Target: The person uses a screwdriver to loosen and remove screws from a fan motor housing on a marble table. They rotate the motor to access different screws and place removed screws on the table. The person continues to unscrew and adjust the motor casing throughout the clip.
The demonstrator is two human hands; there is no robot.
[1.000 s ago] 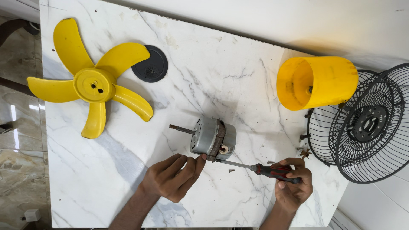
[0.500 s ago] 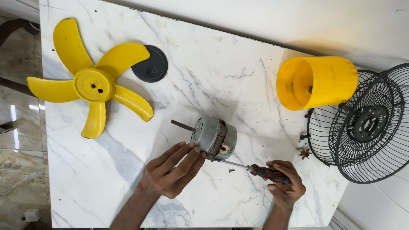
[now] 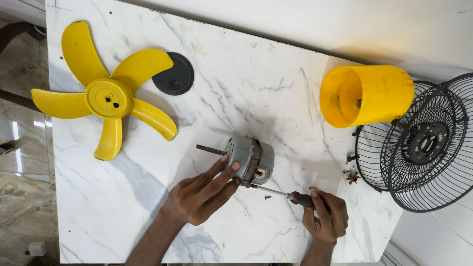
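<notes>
Left hand [image 3: 199,197] steadying motor [image 3: 250,160], right hand [image 3: 326,220] clamped on screwdriver [image 3: 288,195]; yellow fan blade [image 3: 106,98], grille [image 3: 419,143] aside

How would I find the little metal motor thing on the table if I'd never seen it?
Look at the white marble table, between the yellow fan blade on one side and the yellow tube on the other. Near the front edge, the left hand rests on the motor. It is the only grey metal drum, with a thin rod sticking out sideways.

Since earlier, the left hand [image 3: 204,194] slid up onto the motor [image 3: 250,160].
</notes>
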